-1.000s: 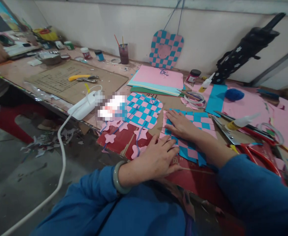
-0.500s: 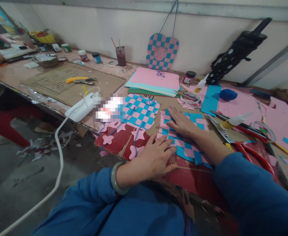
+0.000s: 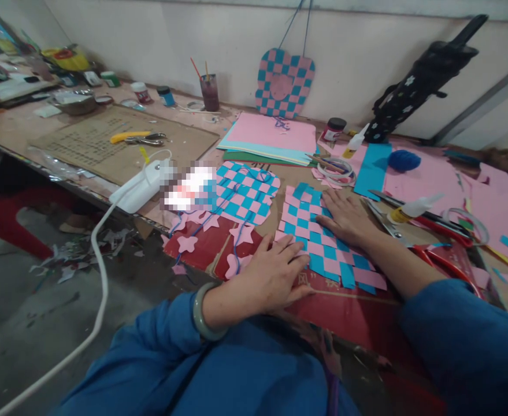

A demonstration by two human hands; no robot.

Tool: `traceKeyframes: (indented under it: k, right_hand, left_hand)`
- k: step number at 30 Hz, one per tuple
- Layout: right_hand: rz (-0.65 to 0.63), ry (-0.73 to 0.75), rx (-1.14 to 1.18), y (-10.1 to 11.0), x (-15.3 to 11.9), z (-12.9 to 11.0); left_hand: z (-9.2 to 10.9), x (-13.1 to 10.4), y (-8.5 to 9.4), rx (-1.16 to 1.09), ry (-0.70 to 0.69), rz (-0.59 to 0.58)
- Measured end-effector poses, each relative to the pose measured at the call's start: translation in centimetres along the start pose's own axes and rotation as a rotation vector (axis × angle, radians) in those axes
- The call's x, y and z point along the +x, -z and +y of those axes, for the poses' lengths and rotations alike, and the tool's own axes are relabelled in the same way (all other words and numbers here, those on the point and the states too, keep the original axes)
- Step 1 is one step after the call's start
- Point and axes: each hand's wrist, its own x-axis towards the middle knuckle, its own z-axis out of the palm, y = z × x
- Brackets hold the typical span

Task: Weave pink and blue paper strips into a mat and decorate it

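A pink and blue woven checkered sheet (image 3: pixel 315 234) lies flat on the red cardboard, its strip ends uneven along the edges. My left hand (image 3: pixel 275 268), with a green bangle at the wrist, rests with spread fingers on its left lower edge. Fingers outstretched, my right hand (image 3: pixel 347 216) lies flat on the sheet's upper right part. Just left is a second checkered piece (image 3: pixel 247 193) with a rounded outline, blue cords and pink star cutouts (image 3: pixel 241 234) hanging from them.
Right of the sheet lie red-handled scissors (image 3: pixel 444 268) and a glue bottle (image 3: pixel 414 209). Behind are stacked coloured sheets (image 3: pixel 271 138), a blue yarn ball (image 3: pixel 404 160) and a black umbrella (image 3: pixel 422 81). A white power strip (image 3: pixel 141 188) sits at the left table edge, near yellow-handled pliers (image 3: pixel 134 137).
My right hand has slid rightward across the woven sheet, uncovering more of its middle. My left hand stays at the lower left edge. The view has shifted slightly.
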Motion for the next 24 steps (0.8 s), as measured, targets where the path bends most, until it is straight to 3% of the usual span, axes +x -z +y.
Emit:
traceKeyframes:
  k: [7,10,16,24]
  right_hand:
    - [0.149,0.082,0.083,2.2,-0.1,0.5]
    - [0.119,0.141,0.061,2.3,-0.8,-1.1]
    - [0.053,0.263,0.019,0.5,-2.0,-4.6]
    - [0.038,0.262,0.076,1.1,-2.0,-4.0]
  left_hand:
    - [-0.1,0.0,-0.3,-0.006,0.0,0.015]
    - [0.0,0.0,-0.3,-0.012,0.003,0.018]
    - [0.0,0.0,-0.3,-0.024,0.007,0.011]
    - [-0.1,-0.1,-0.1,-0.092,-0.004,0.041]
